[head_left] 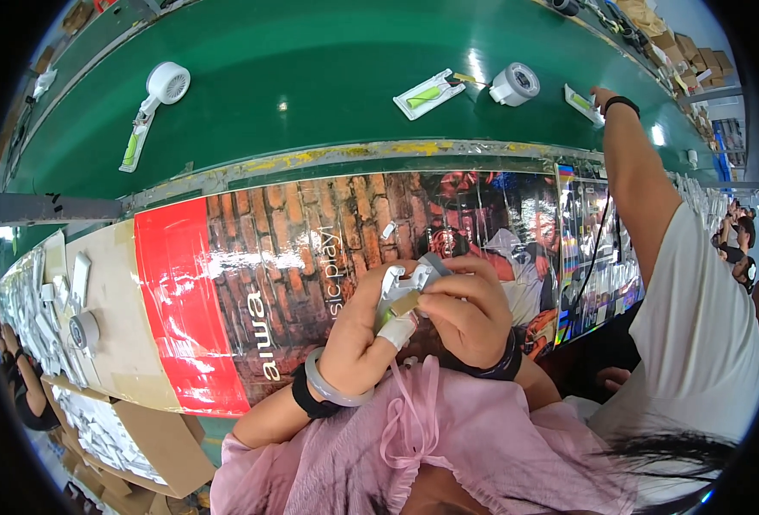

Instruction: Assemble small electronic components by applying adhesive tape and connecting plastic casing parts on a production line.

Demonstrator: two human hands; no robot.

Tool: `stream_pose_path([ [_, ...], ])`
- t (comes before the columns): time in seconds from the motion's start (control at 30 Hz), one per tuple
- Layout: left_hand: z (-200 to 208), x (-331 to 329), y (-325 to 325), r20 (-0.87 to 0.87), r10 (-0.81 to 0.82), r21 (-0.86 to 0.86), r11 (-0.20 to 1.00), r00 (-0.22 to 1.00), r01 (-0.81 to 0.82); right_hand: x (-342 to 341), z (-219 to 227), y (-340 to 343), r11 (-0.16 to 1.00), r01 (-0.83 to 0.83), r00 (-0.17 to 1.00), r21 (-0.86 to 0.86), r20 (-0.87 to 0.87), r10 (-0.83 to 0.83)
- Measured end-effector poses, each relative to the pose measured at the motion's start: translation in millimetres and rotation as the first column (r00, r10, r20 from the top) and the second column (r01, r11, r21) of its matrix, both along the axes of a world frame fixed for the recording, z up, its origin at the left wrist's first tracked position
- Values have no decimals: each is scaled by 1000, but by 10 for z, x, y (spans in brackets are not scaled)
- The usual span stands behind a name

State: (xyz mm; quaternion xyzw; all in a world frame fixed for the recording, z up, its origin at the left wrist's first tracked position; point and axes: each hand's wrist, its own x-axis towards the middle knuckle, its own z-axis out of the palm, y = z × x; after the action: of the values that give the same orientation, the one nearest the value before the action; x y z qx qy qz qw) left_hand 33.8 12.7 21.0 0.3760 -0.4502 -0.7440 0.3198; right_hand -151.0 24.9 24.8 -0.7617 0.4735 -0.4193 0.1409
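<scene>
as left hand [355, 339] and right hand [476, 319] clamp one housing [394, 286], belt [319, 90] holds two fans [513, 85].

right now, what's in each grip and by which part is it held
A white casing: the left grip holds its left side, the right grip its right side, by the tan piece. Exact contacts are partly hidden.

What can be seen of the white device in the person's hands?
The white device looks like plastic, with a notched upper edge, a grey part at its upper right, a tan block and a sliver of green showing. It slants above the printed table cover, gripped by the left hand and right hand, whose fingers hide much of it.
</scene>
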Motion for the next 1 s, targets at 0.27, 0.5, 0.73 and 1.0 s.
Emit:
stream_pose_path([
  [0.27, -100, 11, 19, -22, -4, -73, 997, 1000, 3, 52, -3, -7, 999, 36, 999, -25, -8, -36],
  [0.5, -192, 10, 50, -134, 44, -54, 997, 990, -51, 79, 11, -22, 999, 34, 999, -13, -33, -34],
  [0.73, -168, -9, 54, -21, 58, -163, 985, 998, -61, 82, 66, -36, 999, 33, 996, -17, -79, -35],
  [1.0, -159, 20, 26, -115, 123, 76, 990, 986, -115, 166, 31, -175, 999, -28, 994, 29, -100, 31],
])
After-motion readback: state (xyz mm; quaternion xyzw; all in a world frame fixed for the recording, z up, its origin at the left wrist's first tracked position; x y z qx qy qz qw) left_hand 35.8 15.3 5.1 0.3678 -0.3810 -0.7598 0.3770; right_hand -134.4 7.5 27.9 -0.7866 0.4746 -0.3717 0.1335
